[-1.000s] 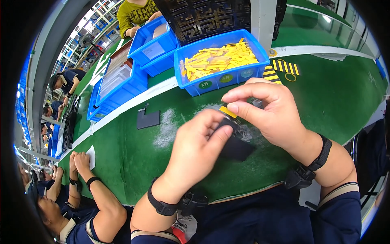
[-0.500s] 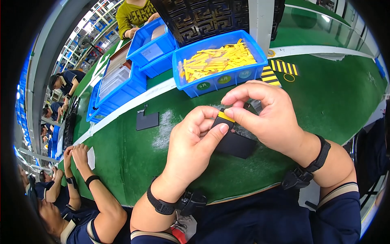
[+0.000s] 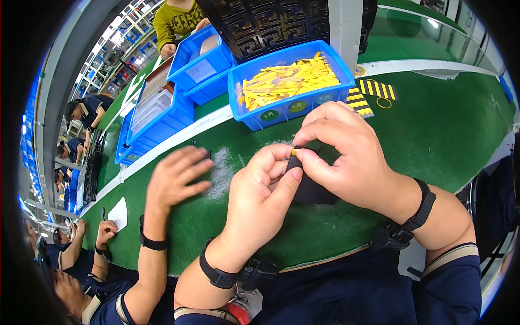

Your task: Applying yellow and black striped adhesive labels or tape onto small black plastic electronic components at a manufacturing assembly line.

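My left hand [image 3: 260, 189] pinches black piece [image 3: 296, 163] at frame centre, thumb against index finger, seemingly steadying edge. My right hand [image 3: 352, 154] pinches small yellow strip [image 3: 294, 152] there, fingertips only, likely for fine control. Piece matte, flat. Thin yellow strips [image 3: 298, 78] heap in 1 blue plastic bin [image 3: 253, 120], upper centre, seemingly within reach.

Right side: bare surface [image 3: 433, 157] past the right hand [image 3: 352, 143], room to pass.
Far side: blue bin [image 3: 284, 117] of yellow strips [image 3: 292, 78] in the way, grey post [image 3: 346, 30] rising behind.
Left side: co-worker's hand [image 3: 176, 173] over the surface, crowding the way past the left hand [image 3: 257, 189].
Between the hands: black piece [image 3: 310, 190] fills the gap.
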`<state>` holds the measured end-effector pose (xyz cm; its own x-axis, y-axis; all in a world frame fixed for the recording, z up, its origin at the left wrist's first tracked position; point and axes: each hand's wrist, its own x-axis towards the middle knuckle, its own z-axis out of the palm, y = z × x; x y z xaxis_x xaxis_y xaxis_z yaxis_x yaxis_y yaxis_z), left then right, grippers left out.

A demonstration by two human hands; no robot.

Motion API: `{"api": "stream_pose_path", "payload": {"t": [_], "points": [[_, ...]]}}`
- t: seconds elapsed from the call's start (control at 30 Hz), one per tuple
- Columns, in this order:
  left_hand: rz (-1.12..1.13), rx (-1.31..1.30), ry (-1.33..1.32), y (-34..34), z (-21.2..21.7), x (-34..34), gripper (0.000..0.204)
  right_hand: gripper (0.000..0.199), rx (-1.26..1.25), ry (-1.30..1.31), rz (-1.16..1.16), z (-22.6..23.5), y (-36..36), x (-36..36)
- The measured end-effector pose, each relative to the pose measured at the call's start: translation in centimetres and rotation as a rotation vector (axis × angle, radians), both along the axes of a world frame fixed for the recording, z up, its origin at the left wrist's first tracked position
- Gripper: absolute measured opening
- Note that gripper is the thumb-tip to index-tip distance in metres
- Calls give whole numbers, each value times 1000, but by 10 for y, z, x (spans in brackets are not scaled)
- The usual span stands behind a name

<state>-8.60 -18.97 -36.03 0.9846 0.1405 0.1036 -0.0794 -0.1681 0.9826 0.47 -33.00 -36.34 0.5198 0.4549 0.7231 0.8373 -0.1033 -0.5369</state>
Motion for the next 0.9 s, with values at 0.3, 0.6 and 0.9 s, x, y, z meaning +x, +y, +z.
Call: {"api": "stream_pose_path", "payload": {"t": [0.3,0.6,0.9], "points": [[77,-158,-34,-2,2,0,23,17,-42,-278,-65,8,-4,5],[-26,-231,5,-2,6,-1,23,17,-11,-371,-125,15,-11,14],[-30,-413,-77,3,3,5,23,14,-28,-239,20,9,-6,-3]]}}
